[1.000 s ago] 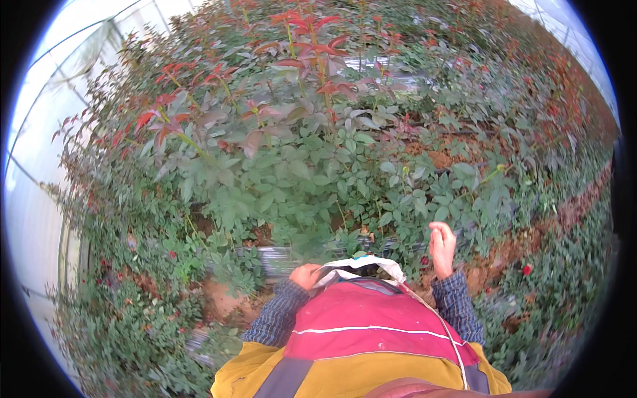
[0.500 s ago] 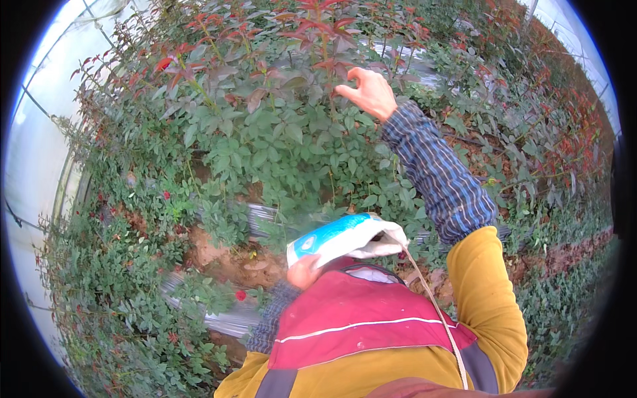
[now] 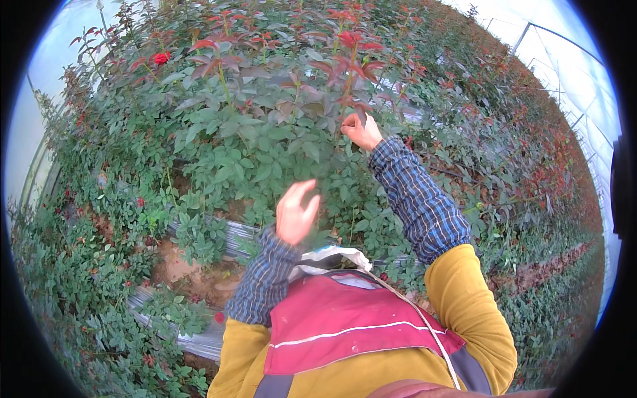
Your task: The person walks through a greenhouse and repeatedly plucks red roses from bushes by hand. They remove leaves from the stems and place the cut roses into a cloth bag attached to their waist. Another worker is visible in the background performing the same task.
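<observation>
Rose bushes with green leaves and reddish young tops fill the space before me. My right hand (image 3: 363, 133) is closed, its fingertips pinched at a tall rose stem (image 3: 350, 81) topped with red leaves; a dark leaf covers part of the fingers. Lower and to the left, my left hand (image 3: 296, 211) is raised over the foliage with thumb and fingers apart, holding nothing and slightly blurred. Beneath it, at my waist, hangs a white bag (image 3: 358, 257) with a pale cord (image 3: 424, 318); its inside is mostly hidden.
A red rose bloom (image 3: 160, 58) stands at the far left. Plastic mulch strips (image 3: 242, 239) and bare brown soil (image 3: 176, 265) show between the plants. Greenhouse sheeting and a metal frame (image 3: 554, 41) rise at the sides. I wear a red apron (image 3: 358, 308).
My left hand has let go of the bag and risen toward the plants; the bag has dropped against my waist. My right hand has closed at the stem. The view has shifted slightly.
</observation>
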The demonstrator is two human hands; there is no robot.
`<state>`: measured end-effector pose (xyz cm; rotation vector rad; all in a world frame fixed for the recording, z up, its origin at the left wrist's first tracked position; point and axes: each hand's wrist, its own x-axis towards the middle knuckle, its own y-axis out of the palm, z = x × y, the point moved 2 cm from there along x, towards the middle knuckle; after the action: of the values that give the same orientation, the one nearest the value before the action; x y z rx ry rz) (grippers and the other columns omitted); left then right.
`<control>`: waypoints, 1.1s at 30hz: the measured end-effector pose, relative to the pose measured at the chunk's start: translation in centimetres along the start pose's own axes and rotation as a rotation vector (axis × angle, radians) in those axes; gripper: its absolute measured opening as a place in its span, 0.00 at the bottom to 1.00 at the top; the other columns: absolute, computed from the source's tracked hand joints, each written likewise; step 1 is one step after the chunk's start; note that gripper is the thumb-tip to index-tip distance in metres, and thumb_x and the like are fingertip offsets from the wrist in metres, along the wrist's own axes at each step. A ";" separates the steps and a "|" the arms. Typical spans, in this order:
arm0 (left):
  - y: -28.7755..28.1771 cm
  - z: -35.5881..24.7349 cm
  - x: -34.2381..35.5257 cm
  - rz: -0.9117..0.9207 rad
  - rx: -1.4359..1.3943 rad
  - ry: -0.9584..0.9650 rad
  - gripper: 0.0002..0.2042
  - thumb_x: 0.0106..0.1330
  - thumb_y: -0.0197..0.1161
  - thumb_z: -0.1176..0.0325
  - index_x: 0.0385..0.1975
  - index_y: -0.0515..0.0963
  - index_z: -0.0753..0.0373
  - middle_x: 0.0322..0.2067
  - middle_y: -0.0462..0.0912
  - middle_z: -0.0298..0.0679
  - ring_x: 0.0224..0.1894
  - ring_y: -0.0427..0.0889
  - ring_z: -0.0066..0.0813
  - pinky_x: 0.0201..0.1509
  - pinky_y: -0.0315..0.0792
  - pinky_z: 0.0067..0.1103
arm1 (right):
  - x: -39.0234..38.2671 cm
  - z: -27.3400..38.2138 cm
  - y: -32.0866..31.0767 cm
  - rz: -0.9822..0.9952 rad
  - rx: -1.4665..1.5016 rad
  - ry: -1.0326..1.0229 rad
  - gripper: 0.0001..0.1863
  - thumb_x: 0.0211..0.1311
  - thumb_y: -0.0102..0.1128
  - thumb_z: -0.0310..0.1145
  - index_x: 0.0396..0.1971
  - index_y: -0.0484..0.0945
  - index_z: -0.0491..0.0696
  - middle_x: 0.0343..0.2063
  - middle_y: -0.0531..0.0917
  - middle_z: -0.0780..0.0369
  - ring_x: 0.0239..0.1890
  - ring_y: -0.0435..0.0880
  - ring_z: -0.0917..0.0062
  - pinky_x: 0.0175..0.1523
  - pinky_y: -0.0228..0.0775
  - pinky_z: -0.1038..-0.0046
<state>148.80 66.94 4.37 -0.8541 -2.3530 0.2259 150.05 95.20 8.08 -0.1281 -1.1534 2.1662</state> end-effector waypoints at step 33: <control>4.0 0.7 12.2 -0.137 -0.076 0.255 0.07 0.53 0.60 0.78 0.31 0.78 0.63 0.31 0.78 0.41 0.32 0.79 0.42 0.34 0.71 0.27 | -7.8 3.2 0.3 -0.219 0.782 -0.044 0.03 0.61 0.51 0.27 0.29 0.70 0.45 0.19 0.72 0.69 0.20 0.68 0.88 0.22 0.61 0.80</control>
<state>143.10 77.73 8.45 -0.7074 -2.1800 -0.0283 154.72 88.11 8.11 0.3718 -0.2591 2.2609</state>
